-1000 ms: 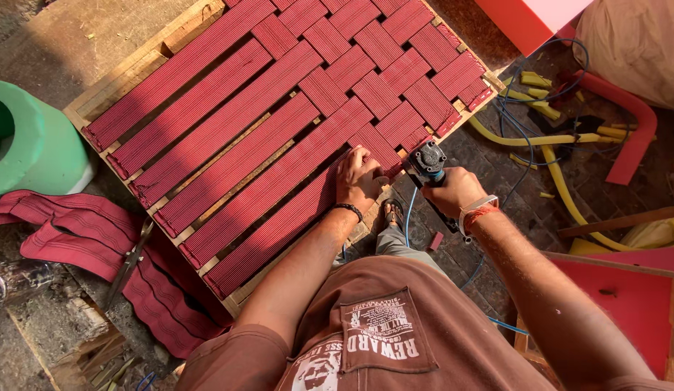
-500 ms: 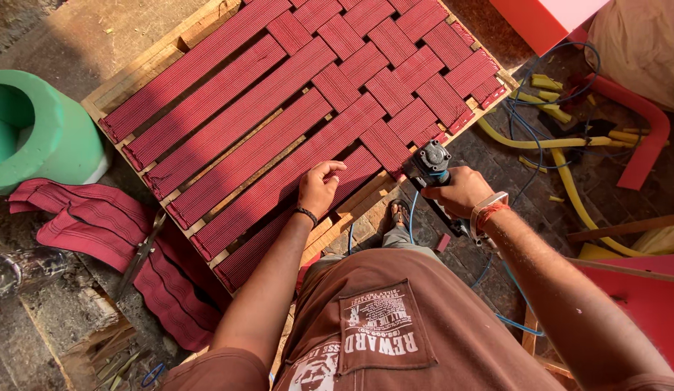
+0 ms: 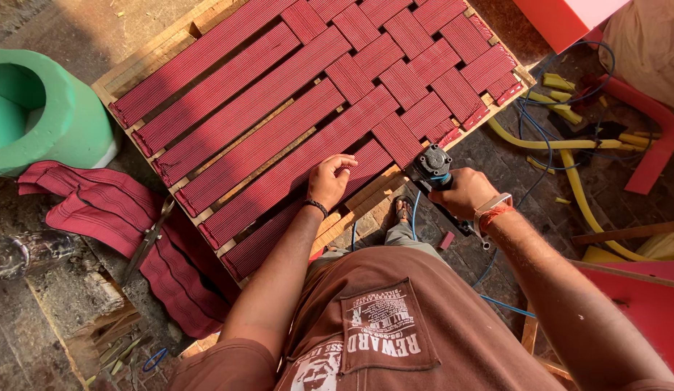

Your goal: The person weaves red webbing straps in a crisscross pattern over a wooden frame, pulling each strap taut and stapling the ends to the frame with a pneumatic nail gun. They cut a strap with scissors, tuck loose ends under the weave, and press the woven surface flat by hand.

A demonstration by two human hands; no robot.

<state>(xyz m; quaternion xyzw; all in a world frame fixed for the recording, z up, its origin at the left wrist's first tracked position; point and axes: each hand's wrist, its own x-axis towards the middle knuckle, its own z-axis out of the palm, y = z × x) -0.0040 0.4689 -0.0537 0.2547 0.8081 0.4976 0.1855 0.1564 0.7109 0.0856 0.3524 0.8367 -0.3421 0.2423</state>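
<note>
A wooden frame (image 3: pixel 157 54) lies on the ground, woven over with dark red webbing straps (image 3: pixel 293 108). My left hand (image 3: pixel 328 181) rests flat on a red strap near the frame's front edge, fingers spread. My right hand (image 3: pixel 461 192) grips a dark staple gun (image 3: pixel 432 168) with a blue air hose, its head held just off the frame's front edge, to the right of my left hand. My foot in a sandal (image 3: pixel 402 210) shows below the frame's edge.
A green foam tub (image 3: pixel 44 116) stands at the left. Loose red webbing (image 3: pixel 109 210) and scissors (image 3: pixel 147 242) lie beside the frame. Yellow foam strips (image 3: pixel 569 145), blue hose (image 3: pixel 540 108) and red panels (image 3: pixel 641 304) crowd the right side.
My left hand slid left along the front strap and now lies flat on it. The staple gun lifted off the strap and sits at the frame's edge.
</note>
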